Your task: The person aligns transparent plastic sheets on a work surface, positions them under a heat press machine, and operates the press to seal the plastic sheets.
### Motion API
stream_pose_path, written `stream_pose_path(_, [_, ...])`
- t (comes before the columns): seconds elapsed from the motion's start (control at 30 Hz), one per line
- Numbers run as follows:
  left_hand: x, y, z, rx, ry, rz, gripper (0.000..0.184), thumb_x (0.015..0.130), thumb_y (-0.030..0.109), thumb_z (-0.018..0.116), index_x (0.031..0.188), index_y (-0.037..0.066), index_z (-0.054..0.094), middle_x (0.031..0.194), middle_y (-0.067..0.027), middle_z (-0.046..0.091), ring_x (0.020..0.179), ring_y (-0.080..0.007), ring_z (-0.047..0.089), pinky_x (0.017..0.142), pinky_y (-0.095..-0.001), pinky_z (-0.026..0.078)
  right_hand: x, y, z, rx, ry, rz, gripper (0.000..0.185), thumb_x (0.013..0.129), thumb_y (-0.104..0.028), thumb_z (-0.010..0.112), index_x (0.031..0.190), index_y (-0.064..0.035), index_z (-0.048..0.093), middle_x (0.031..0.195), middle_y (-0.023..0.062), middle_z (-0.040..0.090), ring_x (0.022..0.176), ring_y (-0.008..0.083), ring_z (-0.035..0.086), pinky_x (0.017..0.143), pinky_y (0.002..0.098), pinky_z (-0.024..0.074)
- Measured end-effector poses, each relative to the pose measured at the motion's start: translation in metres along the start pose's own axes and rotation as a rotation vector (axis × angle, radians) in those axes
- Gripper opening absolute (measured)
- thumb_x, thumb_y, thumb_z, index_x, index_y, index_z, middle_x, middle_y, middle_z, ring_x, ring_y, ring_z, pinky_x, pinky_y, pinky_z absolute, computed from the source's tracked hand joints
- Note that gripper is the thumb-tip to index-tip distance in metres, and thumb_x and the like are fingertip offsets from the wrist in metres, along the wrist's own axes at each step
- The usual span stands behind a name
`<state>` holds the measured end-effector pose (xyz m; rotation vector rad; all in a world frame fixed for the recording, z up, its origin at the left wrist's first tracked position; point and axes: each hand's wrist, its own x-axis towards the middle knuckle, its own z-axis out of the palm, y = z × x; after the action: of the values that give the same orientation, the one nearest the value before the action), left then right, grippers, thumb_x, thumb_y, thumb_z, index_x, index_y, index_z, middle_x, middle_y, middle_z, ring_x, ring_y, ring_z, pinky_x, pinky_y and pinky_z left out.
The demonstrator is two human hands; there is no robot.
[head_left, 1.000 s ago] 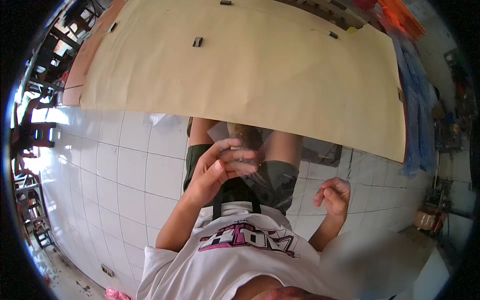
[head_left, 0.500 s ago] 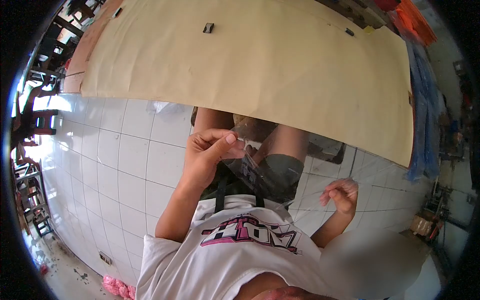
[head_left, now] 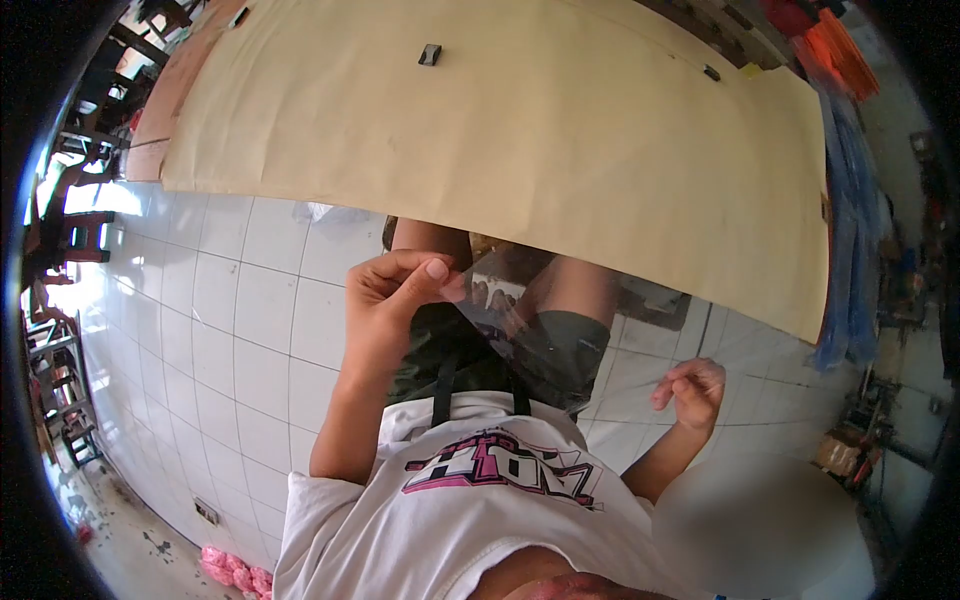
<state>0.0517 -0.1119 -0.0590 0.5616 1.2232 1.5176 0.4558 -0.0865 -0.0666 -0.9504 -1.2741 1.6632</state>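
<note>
A clear plastic sheet stretches between my two hands, over my lap and below the table's near edge. My left hand pinches its left corner between thumb and fingers. On the other side, my right hand is closed with thumb and fingertips together, at the sheet's right part. The film is so transparent that its outline on that side is hard to follow. My legs and dark shorts show through it.
Ahead lies a table covered in cream paper. A small black-and-silver block and a small dark object sit on it. Blue plastic hangs at the right end. A red-brown stool stands left on the tiled floor.
My left hand has shifted left, drawing the plastic sheet wider and flatter. My right hand has moved only slightly to the right.
</note>
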Motion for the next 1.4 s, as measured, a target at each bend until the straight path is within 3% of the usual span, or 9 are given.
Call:
stream_pose_path(0.57, [0.004,-0.003,-0.033,0.156,0.112,0.081,0.023,0.095,0.019,0.065,0.093,-0.003,0.065,0.079,-0.011,0.068,0.071,-0.0189,0.067,0.071,-0.0327,0.058,0.002,0.002,-0.001,0.036,0.001,0.004,0.015,0.087,-0.006,0.066,0.093,0.0073,0.063,0.065,0.0192,0.066,0.051,0.0248,0.064,0.045,0.0339,0.0531])
stream_pose_path(0.9, [0.008,-0.078,-0.197,0.563,0.475,0.066,0.021,0.093,0.013,0.066,0.094,-0.007,0.068,0.074,-0.0109,0.068,0.066,-0.0156,0.066,0.064,-0.0283,0.056,0.0,0.004,-0.006,0.039,0.017,0.062,0.017,0.086,-0.007,0.066,0.093,0.0085,0.064,0.07,0.0208,0.068,0.054,0.025,0.065,0.048,0.0362,0.0555])
stream_pose_path(0.97, [-0.013,-0.1,-0.253,0.997,0.476,-0.173,0.015,0.088,0.003,0.063,0.1,-0.005,0.066,0.087,-0.0162,0.069,0.083,-0.0227,0.068,0.075,-0.0336,0.055,0.001,0.004,-0.006,0.042,0.026,0.066,0.016,0.086,-0.006,0.065,0.092,0.0087,0.064,0.071,0.021,0.068,0.054,0.0249,0.065,0.048,0.036,0.0556])
stream_pose_path(1.03, [-0.064,-0.192,-0.377,1.434,0.459,-0.145,0.05,0.076,-0.004,0.063,0.125,-0.001,0.056,0.125,-0.0231,0.057,0.118,-0.0333,0.055,0.097,-0.0403,0.047,0.001,0.004,-0.005,0.053,-0.003,0.041,0.016,0.086,-0.005,0.066,0.093,0.0087,0.065,0.071,0.0212,0.068,0.055,0.0246,0.066,0.05,0.0355,0.0559])
stream_pose_path(1.1, [-0.154,-0.273,-0.455,1.595,0.444,-0.424,0.113,0.06,0.004,0.076,0.153,0.009,0.013,0.158,-0.0186,0.015,0.145,-0.0379,0.015,0.119,-0.048,0.02,0.001,0.005,-0.006,0.062,-0.019,0.025,0.016,0.086,-0.006,0.067,0.093,0.0088,0.064,0.068,0.0209,0.067,0.053,0.0253,0.065,0.047,0.0352,0.0548])
stream_pose_path(1.17, [-0.23,-0.319,-0.496,1.556,0.219,-1.052,0.103,0.07,0.02,0.077,0.153,0.006,0.017,0.157,-0.0164,0.022,0.147,-0.0359,0.012,0.121,-0.05,0.006,-0.004,0.002,-0.003,0.065,-0.028,0.008,0.017,0.086,-0.006,0.067,0.093,0.009,0.064,0.066,0.0205,0.066,0.052,0.026,0.065,0.045,0.0349,0.0537])
stream_pose_path(1.2, [-0.262,-0.304,-0.478,1.539,-0.172,-1.016,0.082,0.079,0.025,0.071,0.147,0.004,0.031,0.149,-0.019,0.039,0.134,-0.0386,0.041,0.115,-0.0517,0.027,-0.004,-0.003,-0.001,0.064,-0.057,-0.009,0.017,0.087,-0.006,0.067,0.092,0.0092,0.064,0.066,0.0205,0.066,0.051,0.0259,0.065,0.045,0.0348,0.0541])
stream_pose_path(1.3, [-0.3,-0.308,-0.423,0.572,0.545,-1.296,0.068,0.084,0.029,0.068,0.141,0.002,0.041,0.136,-0.021,0.051,0.109,-0.0344,0.06,0.096,-0.0496,0.047,0.004,-0.009,-0.001,0.072,-0.095,-0.06,0.017,0.086,-0.006,0.068,0.095,0.0085,0.065,0.068,0.0207,0.067,0.052,0.025,0.065,0.047,0.036,0.0545])
stream_pose_path(1.4, [-0.291,-0.32,-0.402,0.896,0.44,-0.971,0.039,0.091,0.034,0.062,0.103,-0.003,0.064,0.085,-0.0174,0.068,0.072,-0.0247,0.071,0.061,-0.0401,0.059,0.018,-0.021,0.009,0.116,-0.086,-0.11,0.019,0.086,-0.007,0.068,0.099,0.0076,0.065,0.069,0.0202,0.068,0.051,0.024,0.064,0.048,0.037,0.0544])
